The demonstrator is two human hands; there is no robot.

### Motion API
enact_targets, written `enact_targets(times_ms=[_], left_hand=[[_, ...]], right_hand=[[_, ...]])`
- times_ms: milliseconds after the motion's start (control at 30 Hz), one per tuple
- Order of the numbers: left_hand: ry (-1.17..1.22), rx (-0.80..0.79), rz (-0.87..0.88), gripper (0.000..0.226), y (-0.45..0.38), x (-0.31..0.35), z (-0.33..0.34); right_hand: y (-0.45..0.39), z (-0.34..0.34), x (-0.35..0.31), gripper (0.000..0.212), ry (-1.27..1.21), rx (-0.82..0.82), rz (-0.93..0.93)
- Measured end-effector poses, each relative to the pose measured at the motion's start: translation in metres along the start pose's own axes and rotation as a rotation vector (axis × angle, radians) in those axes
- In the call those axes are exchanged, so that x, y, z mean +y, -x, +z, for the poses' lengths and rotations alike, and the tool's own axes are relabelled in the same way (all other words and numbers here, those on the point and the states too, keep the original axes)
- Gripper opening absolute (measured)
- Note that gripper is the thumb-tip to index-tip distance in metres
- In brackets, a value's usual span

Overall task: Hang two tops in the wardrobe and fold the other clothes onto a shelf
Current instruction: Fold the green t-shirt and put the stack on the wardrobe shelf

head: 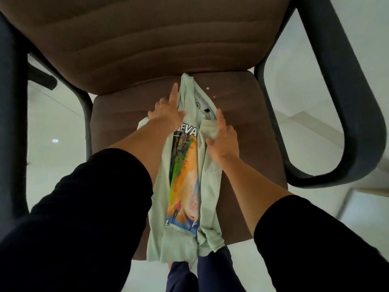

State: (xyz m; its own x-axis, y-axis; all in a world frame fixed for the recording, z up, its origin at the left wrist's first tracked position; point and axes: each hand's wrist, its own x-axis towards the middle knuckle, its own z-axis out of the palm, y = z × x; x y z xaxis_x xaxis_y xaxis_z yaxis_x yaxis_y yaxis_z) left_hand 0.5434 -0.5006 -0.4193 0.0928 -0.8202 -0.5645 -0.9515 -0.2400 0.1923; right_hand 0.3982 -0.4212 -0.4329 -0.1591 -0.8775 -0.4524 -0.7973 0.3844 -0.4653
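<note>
My left hand (168,111): lies flat on the left shoulder of the T-shirt, fingers spread and stretched toward the chair back, palm down, gripping nothing.
My right hand (223,142): rests on the right shoulder just beside the collar, index finger pointing up along the neckline, the other fingers loosely bent on a bunched fold of sleeve; I cannot tell whether they pinch the cloth or only press it.
My sleeves (88,218): black, pushed up so both forearms are bare, one on each side of the print.
T-shirt (208,186): pale mint green, lying front-up and lengthwise on the seat between my hands, both sides folded inward so it forms a narrow strip; collar toward the chair back, hem hanging over the front edge of the seat.
Print (185,175): a tall colourful picture down the middle, orange, green and blue, with a small red figure near the bottom and white letters on black at the top, partly hidden by my left wrist.
Neck label (206,110): small dark tag inside the collar.
Chair seat (248,114): brown fabric, bearing the shirt.
Chair back (147,39): brown, ribbed, rising behind the collar.
Armrests (345,102): dark loops, one on each side.
My legs (210,275): in dark blue trousers, below the hem.
Floor (56,133): pale and glossy.
</note>
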Motion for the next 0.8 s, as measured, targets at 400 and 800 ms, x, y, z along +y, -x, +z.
enact_targets(times_ms=[400,800], left_hand=[[0.272,0.277,0.211,0.052,0.029,-0.021,-0.060],[0.562,0.470,0.340,0.056,0.222,-0.024,-0.233]], right_hand=[[0.030,-0.052,-0.028,0.077,-0.187,0.039,-0.066],[0.170,-0.219,-0.120,0.066,-0.401,0.374,-0.118]])
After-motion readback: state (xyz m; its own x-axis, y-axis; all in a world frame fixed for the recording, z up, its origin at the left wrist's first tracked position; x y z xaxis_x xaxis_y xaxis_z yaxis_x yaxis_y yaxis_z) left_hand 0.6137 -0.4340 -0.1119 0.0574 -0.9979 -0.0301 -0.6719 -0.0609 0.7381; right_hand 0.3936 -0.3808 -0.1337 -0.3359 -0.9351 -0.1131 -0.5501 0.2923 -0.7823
